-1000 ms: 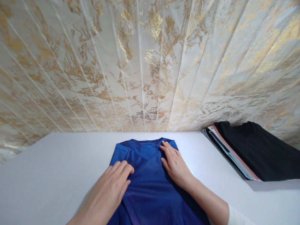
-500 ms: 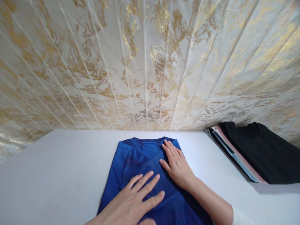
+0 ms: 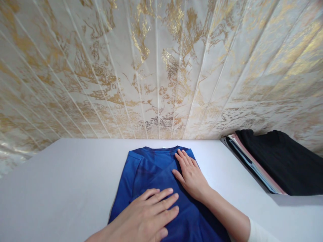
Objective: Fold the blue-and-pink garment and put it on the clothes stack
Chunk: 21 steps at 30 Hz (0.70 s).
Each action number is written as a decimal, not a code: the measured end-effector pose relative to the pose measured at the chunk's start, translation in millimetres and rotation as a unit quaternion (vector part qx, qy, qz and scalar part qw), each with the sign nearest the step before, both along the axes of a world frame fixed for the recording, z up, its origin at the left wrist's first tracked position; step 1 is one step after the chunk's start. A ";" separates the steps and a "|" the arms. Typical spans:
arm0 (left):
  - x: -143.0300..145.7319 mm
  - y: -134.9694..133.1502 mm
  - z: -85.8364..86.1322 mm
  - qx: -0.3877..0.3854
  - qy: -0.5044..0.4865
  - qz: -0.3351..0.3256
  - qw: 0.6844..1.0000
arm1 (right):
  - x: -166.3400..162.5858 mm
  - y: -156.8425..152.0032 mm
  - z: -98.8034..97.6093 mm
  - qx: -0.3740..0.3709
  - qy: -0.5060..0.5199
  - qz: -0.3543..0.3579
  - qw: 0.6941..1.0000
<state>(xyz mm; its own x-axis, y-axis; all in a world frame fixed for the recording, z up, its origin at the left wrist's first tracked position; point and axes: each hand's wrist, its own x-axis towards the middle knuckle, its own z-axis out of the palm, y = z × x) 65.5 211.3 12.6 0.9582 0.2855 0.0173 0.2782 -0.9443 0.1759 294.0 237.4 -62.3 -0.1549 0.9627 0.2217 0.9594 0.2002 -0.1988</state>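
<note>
A blue shirt lies partly folded in front of me, its collar edge toward the wall and its near end cut off by the frame. Flat on its upper right part rests my right hand, fingers stretched out near the collar. Lower down, my left hand is over the middle of the shirt, palm down with the fingers somewhat spread. Neither hand grips the fabric. Whether the left palm presses on the cloth or hovers just above it, I cannot tell.
On the right, a stack of folded clothes with a black garment on top stands against the wall. The shirt lies on a white table. Behind it rises a white and gold patterned wall covering.
My left hand has shifted slightly right and down over the shirt, its fingers now closer to each other. My right hand stays in nearly the same place.
</note>
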 end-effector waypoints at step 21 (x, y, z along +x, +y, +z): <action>-15.0 4.7 -34.0 -0.293 -0.123 -0.054 0.947 | -0.7 -0.2 6.7 -0.032 -0.009 -0.004 0.999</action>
<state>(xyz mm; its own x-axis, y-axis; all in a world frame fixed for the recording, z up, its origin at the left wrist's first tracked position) 50.5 216.0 -21.5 0.9699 0.2159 0.1124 0.0683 -0.6848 0.7255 293.3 237.2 -55.6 -0.1511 0.9761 0.1560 0.9643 0.1803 -0.1941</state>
